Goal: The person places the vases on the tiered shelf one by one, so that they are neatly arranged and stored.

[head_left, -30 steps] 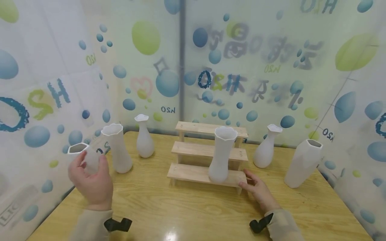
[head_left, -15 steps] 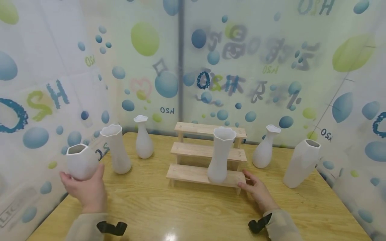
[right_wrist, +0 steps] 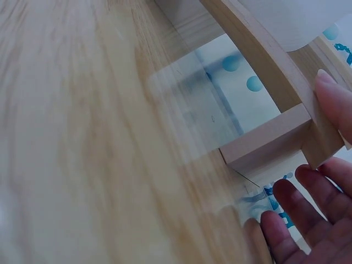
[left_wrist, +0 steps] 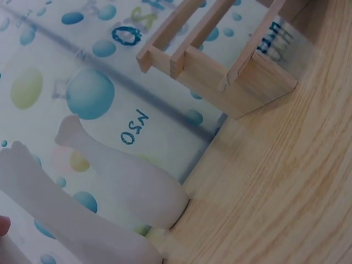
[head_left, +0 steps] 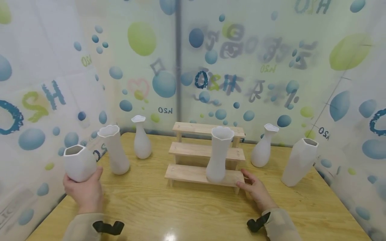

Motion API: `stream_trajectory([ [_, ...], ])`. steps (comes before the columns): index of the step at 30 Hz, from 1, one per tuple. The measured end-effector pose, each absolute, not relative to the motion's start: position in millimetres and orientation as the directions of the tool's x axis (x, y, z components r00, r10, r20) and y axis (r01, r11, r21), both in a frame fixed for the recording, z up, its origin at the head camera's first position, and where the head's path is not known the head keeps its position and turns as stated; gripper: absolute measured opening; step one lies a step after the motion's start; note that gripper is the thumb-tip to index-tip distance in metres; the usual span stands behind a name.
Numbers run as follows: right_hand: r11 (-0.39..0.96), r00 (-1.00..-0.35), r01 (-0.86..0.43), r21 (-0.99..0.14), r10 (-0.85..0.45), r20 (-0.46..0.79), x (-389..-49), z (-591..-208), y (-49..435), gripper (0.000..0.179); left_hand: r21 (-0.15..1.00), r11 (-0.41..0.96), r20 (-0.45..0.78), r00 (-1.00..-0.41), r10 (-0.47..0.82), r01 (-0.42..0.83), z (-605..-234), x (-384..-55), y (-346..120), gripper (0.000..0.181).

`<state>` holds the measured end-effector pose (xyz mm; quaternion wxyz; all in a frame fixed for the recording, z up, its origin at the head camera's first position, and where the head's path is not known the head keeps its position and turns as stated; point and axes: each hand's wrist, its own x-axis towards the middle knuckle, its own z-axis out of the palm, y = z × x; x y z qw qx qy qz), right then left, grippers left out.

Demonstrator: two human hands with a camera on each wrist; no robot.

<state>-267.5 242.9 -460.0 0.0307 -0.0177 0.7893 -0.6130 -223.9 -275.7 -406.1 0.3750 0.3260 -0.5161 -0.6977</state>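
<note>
My left hand (head_left: 85, 194) holds a short, faceted white vase (head_left: 79, 164) from below, at the table's left side; its mouth faces up. In the left wrist view only a fingertip (left_wrist: 4, 225) shows. My right hand (head_left: 256, 190) grips the right end of the lowest step of a three-step wooden stand (head_left: 187, 172). In the right wrist view the thumb (right_wrist: 335, 104) lies over the board and the fingers sit below its end. A tall white vase with a wavy rim (head_left: 217, 157) stands upright on that lowest step, right of its middle.
Behind my left hand stand a wavy-rimmed vase (head_left: 116, 154) and a slim-necked vase (head_left: 142, 144). Right of the stand are another slim-necked vase (head_left: 261, 150) and a tall faceted vase (head_left: 300, 164). Patterned curtains (head_left: 144, 67) border the wooden table (head_left: 181, 214).
My left hand has shifted from the near side of the short faceted vase to beneath it. My right hand stays at the stand's end, and the view has shifted slightly.
</note>
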Motion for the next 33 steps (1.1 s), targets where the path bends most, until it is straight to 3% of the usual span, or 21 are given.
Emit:
stream_trajectory([
  [7,0.256,-0.997,0.014,-0.967,-0.072,-0.033,-267.9,-460.2,243.5,0.072,0.977,-0.166,-0.064,-0.551,-0.832,0.138,-402.8,-221.5,-273.2,0.094],
  [12,0.256,-0.997,0.009,-0.967,-0.067,-0.027,-268.6,-461.5,243.6,0.071,0.967,-0.177,-0.037,-0.582,-0.813,0.185,-398.9,-220.9,-264.0,0.091],
  [24,0.239,-0.997,0.005,-0.971,-0.069,-0.022,-270.0,-463.9,244.3,0.071,0.982,-0.109,0.024,-0.68,-0.733,0.152,-389.5,-219.6,-237.3,0.085],
  [33,0.246,-0.997,0.007,-0.969,-0.067,-0.024,-269.6,-464.7,244.3,0.071,0.966,-0.107,0.113,-0.757,-0.644,0.236,-382.8,-220.9,-213.0,0.077],
])
